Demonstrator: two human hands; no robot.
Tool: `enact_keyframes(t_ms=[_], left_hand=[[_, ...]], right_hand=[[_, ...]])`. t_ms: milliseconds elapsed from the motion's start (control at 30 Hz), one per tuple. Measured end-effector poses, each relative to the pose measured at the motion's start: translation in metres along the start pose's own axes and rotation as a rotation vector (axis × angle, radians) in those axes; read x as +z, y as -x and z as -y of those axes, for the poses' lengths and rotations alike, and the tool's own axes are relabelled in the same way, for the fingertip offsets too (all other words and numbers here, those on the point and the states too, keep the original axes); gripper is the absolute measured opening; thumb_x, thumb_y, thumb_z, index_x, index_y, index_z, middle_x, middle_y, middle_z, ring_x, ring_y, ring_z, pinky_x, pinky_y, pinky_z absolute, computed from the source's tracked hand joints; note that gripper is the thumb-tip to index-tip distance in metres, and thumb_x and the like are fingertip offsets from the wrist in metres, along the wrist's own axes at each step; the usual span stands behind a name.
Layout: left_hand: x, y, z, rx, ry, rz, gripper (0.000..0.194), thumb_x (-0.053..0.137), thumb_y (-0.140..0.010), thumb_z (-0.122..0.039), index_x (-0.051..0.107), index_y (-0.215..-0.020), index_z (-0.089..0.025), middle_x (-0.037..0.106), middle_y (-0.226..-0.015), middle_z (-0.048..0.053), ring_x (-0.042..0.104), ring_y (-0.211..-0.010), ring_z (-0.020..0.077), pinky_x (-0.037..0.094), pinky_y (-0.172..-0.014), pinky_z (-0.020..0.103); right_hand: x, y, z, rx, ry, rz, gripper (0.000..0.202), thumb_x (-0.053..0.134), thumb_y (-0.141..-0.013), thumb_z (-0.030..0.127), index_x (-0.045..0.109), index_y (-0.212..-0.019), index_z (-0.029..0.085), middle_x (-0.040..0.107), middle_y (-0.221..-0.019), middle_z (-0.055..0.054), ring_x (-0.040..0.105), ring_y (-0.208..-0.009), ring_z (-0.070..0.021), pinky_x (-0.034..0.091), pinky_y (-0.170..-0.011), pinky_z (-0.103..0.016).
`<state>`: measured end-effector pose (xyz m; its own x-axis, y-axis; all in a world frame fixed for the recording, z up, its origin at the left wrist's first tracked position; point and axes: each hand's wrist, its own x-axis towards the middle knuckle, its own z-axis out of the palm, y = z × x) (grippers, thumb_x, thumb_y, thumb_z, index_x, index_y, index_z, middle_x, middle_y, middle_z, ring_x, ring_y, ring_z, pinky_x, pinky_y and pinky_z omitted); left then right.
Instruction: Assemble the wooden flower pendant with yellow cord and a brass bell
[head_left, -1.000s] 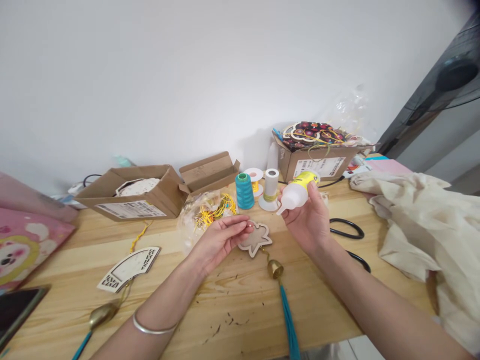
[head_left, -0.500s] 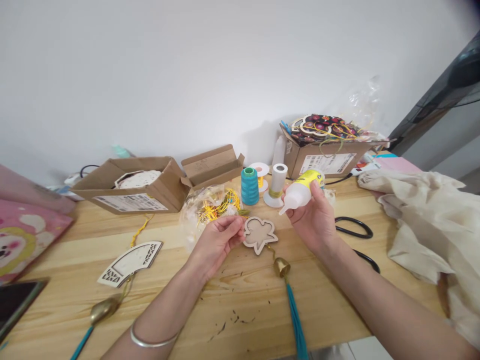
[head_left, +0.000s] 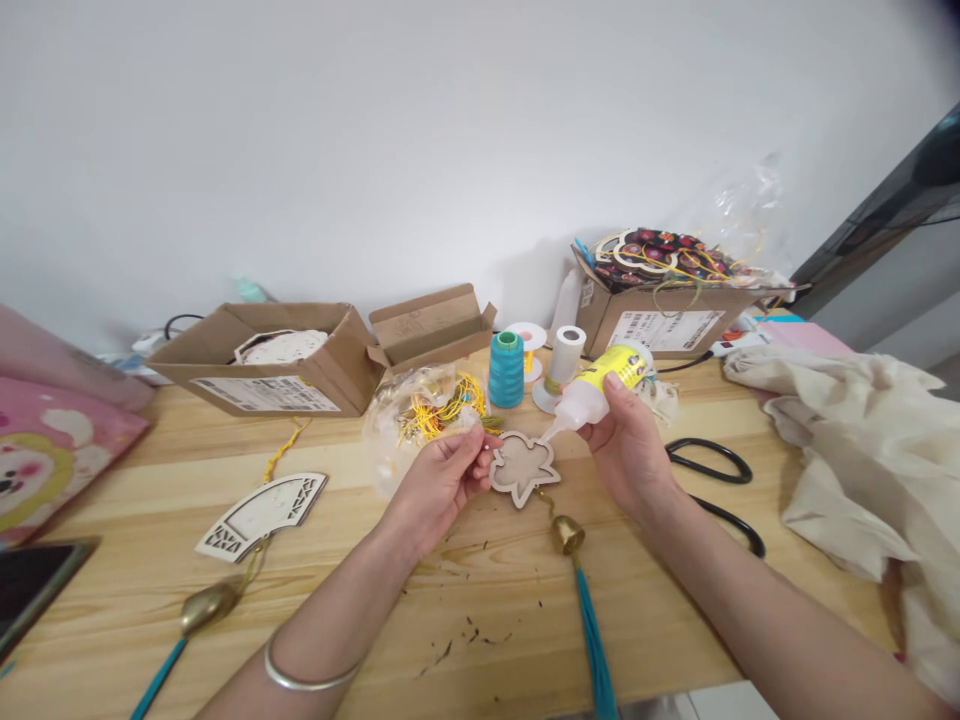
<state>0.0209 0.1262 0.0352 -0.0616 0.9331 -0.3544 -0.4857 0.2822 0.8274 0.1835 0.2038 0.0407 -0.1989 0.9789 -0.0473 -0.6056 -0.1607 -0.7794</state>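
Observation:
My left hand (head_left: 442, 485) pinches the left edge of a flower-shaped wooden piece (head_left: 521, 468) just above the table. My right hand (head_left: 630, 440) is wrapped round a clear squeeze bottle with a yellow label (head_left: 615, 368), tilted so that its nozzle is at the upper right rim of the wooden piece. From the piece hangs a brass bell (head_left: 568, 535) with a teal tassel (head_left: 592, 640). Further left lies a white fan-shaped piece (head_left: 262, 517) with another bell (head_left: 210, 605).
Behind the hands stand a teal thread cone (head_left: 506, 370), a white roll (head_left: 568, 352) and a plastic bag of yellow cords (head_left: 442, 408). Open cardboard boxes (head_left: 270, 390) line the wall. Black scissor handles (head_left: 709, 460) and beige cloth (head_left: 847, 440) lie right.
The bottle in my right hand has moved down and left, bringing its nozzle to the wooden piece. The whole view has shifted slightly.

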Motion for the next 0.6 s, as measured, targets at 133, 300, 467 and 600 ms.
enact_keyframes(t_ms=[133,300,467,600], left_hand=[[0.0000,0.0006,-0.0002,-0.003,0.031,0.015,0.019,0.062,-0.074,-0.027,0.065,-0.078,-0.009,0.049,-0.060,-0.002,0.046,-0.053,0.0028,0.048,-0.054,0.013],[-0.0001,0.0008,-0.0029,-0.029,0.036,0.008,0.014,0.066,-0.070,-0.016,0.067,-0.082,-0.010,0.060,-0.065,0.001,0.055,-0.058,0.0052,0.051,-0.063,0.015],[-0.0021,0.0001,-0.0044,-0.001,-0.015,-0.001,0.015,0.069,-0.066,-0.019,0.067,-0.080,-0.012,0.064,-0.069,0.001,0.057,-0.058,0.0050,0.051,-0.062,0.014],[-0.0031,-0.0014,-0.0036,0.044,-0.037,-0.047,0.016,0.071,-0.064,-0.018,0.068,-0.078,-0.012,0.066,-0.073,0.001,0.058,-0.062,0.0060,0.050,-0.067,0.017]], right_hand=[[-0.0001,-0.0005,0.0002,-0.003,-0.008,0.004,0.024,0.066,-0.067,0.037,0.060,-0.082,0.020,0.068,-0.075,0.002,0.064,-0.067,-0.0124,0.051,-0.052,-0.019],[-0.0001,-0.0008,0.0010,-0.004,-0.007,-0.011,0.025,0.066,-0.067,0.037,0.060,-0.083,0.020,0.068,-0.075,0.002,0.063,-0.065,-0.0129,0.050,-0.051,-0.019],[-0.0012,-0.0018,0.0006,-0.008,-0.001,-0.004,0.026,0.066,-0.067,0.038,0.059,-0.084,0.019,0.067,-0.076,0.002,0.063,-0.066,-0.0130,0.050,-0.051,-0.020],[-0.0021,-0.0029,-0.0027,-0.063,0.147,-0.018,0.026,0.066,-0.066,0.037,0.060,-0.082,0.018,0.067,-0.074,0.001,0.061,-0.064,-0.0128,0.049,-0.052,-0.022]])
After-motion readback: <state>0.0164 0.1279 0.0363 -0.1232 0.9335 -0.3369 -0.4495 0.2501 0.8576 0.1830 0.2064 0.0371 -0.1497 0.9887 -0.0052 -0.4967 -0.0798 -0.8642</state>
